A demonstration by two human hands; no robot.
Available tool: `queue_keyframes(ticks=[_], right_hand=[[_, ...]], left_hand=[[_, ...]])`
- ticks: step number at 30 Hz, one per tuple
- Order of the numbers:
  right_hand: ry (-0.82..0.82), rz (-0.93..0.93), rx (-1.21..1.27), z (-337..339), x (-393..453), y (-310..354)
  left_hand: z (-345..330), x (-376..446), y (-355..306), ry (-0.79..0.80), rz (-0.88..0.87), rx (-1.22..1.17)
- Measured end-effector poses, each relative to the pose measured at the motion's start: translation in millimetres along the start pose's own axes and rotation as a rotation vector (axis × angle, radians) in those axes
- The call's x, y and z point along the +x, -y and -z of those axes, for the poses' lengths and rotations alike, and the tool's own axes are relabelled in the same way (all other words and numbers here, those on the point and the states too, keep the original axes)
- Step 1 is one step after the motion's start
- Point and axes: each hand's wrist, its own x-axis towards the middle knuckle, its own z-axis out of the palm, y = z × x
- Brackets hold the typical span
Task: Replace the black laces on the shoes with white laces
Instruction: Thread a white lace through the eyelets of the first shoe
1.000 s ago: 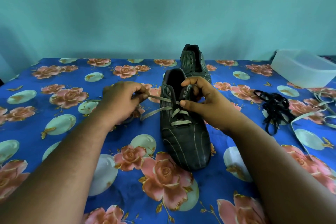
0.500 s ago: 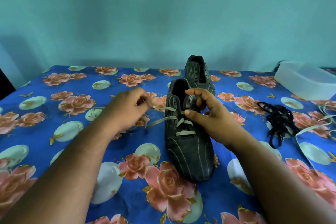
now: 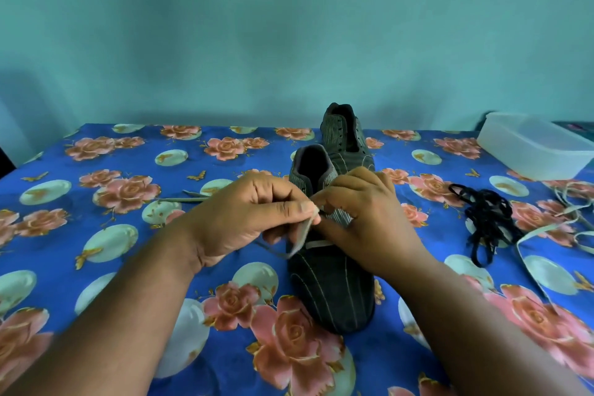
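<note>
Mid-lacing the near shoe [image 3: 331, 286]: the left hand [image 3: 254, 215] pinches the white lace [image 3: 300, 235]; the right hand [image 3: 363, 212] curls at the eyelets, grip unclear. Next, probably threading the lace end through an eyelet.

The cloth [image 3: 96, 235] is bright blue with pink roses and pale discs. Both shoes [image 3: 331, 292] are dark grey with thin light stripes. One lace [image 3: 302, 235] looks white, perhaps greyish; the tangle [image 3: 488, 219] near the right edge is black. The box [image 3: 533, 148] is translucent white, the wall [image 3: 289, 26] teal.
</note>
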Motion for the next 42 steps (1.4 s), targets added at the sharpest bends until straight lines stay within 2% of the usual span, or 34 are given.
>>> queue_keyframes(ticks=[2, 6, 7, 11, 13, 17, 24, 29, 33, 39, 42], right_hand=[[-0.043, 0.021, 0.014, 0.4, -0.7, 0.8], [-0.137, -0.054, 0.178, 0.3, 0.0, 1.0], [-0.147, -0.075, 0.238, 1.2, 0.6, 1.8], [-0.141, -0.154, 0.561, 4.1, 0.6, 4.6], [-0.157, -0.216, 0.776, 4.9, 1.4, 7.5], [-0.361, -0.493, 1.105, 17.7, 7.6, 2.6], [-0.606, -0.913, 1.146, 35.3, 4.4, -51.2], [-0.621, -1.191, 1.088, 47.2, -13.4, -102.8], [-0.707, -1.378, 1.019, 51.1, -22.8, -128.1], [-0.746, -1.408, 1.002, 53.1, -30.8, -142.3], [-0.677, -1.367, 0.947, 51.3, -28.7, -137.6]], left_hand=[[-1.4, 1.0, 3.0, -0.012, -0.036, 0.047], [-1.3, 8.5, 13.4, -0.263, -0.071, 0.068], [-2.1, 10.3, 15.0, -0.276, -0.068, 0.086], [-4.4, 15.0, 30.1, -0.133, -0.145, 0.294], [-7.7, 15.9, 31.7, -0.117, -0.178, 0.302], [-9.9, 18.1, 35.2, -0.176, -0.232, 0.301], [-7.6, 17.1, 33.4, -0.181, -0.205, 0.303], [-4.7, 12.3, 32.5, -0.183, -0.166, 0.191], [-3.4, 13.3, 37.0, -0.200, -0.183, 0.182], [0.0, 12.8, 37.8, -0.222, -0.152, 0.052], [-2.0, 13.0, 32.3, -0.218, -0.157, -0.026]])
